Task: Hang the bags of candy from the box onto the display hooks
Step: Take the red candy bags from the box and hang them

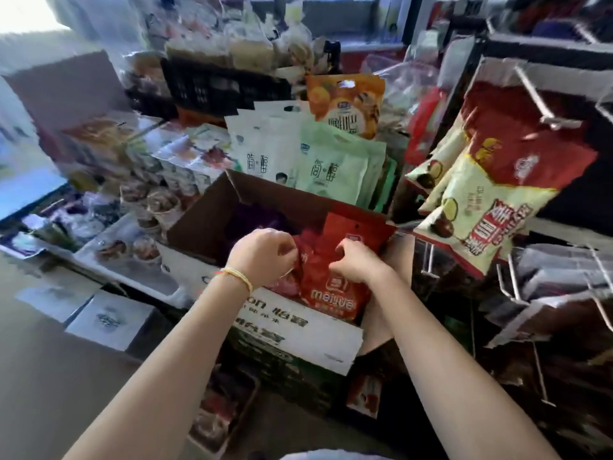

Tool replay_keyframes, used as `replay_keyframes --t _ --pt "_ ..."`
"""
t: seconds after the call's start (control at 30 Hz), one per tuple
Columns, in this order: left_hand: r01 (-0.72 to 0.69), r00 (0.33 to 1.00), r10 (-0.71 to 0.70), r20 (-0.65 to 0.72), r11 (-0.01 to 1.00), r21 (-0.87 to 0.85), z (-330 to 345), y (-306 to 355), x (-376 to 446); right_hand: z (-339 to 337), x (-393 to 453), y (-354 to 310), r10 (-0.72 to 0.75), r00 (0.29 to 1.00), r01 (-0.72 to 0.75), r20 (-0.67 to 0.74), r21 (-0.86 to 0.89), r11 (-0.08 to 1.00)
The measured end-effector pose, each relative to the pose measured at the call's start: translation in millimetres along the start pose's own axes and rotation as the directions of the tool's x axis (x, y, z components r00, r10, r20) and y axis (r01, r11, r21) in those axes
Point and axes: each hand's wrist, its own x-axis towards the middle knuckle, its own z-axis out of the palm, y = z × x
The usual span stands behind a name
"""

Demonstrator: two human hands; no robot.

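Observation:
An open cardboard box [205, 224] stands in front of me with red candy bags [328, 293] inside. Another red bag [356, 227] stands upright at the box's right side. My right hand [356, 262] has its fingers curled round the top of a red bag marked "meiyue". My left hand [265, 257], a yellow band on its wrist, curls its fingers at the left edge of the red bags; what it grips is hard to tell. Bare metal display hooks [544, 109] stick out on the right, with red and cream bags [497, 200] hanging below.
Green and white pouches [331, 164] and an orange pouch [346, 104] stand behind the box. Cups and packaged goods [156, 200] crowd the left. A black crate [225, 88] sits at the back. More wire hooks [517, 283] project low on the right.

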Motion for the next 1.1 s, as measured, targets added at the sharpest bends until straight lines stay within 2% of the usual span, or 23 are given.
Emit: replay_keyframes --t 0.13,0.23,0.33,0.43,0.53,0.63,0.73,0.8,1.0,1.1 --pt "-0.084 0.991 0.080 0.111 0.996 0.027 -1 -15 35 12 9 0 0.140 0.990 -0.136 0.025 -0.110 0.985" --pt "-0.106 0.969 0.097 0.227 0.994 0.030 6 -30 44 17 7 1 0.168 0.986 -0.167 -0.002 -0.120 0.979" --pt "-0.037 0.945 0.073 0.319 0.992 -0.118 17 -46 40 12 -4 -6 0.108 0.993 -0.113 -0.054 -0.098 0.989" --pt "0.051 0.899 0.088 0.430 0.952 -0.302 20 -53 36 0 -21 -24 -0.021 0.997 0.016 -0.069 -0.060 0.998" --pt "0.117 0.910 0.108 0.400 0.859 -0.499 17 -51 37 -12 -34 -46 -0.110 0.985 0.110 -0.136 -0.003 0.994" --pt "0.224 0.922 0.083 0.378 0.682 -0.696 4 -47 33 -22 -40 -60 -0.122 0.952 0.156 -0.280 0.103 0.982" --pt "0.201 0.949 0.064 0.309 0.632 -0.748 -1 -48 32 -27 -46 -69 -0.104 0.912 0.191 -0.396 0.185 0.964" --pt "0.226 0.948 0.048 0.315 0.594 -0.772 -5 -48 32 -28 -48 -74 -0.106 0.889 0.208 -0.445 0.187 0.960" --pt "0.172 0.946 0.150 0.288 0.522 -0.835 -17 -50 32 -40 -56 -89 -0.102 0.878 0.231 -0.468 0.227 0.946" --pt "0.160 0.956 0.160 0.247 0.422 -0.892 -30 -48 31 -46 -60 -99 -0.068 0.857 0.278 -0.510 0.347 0.896"
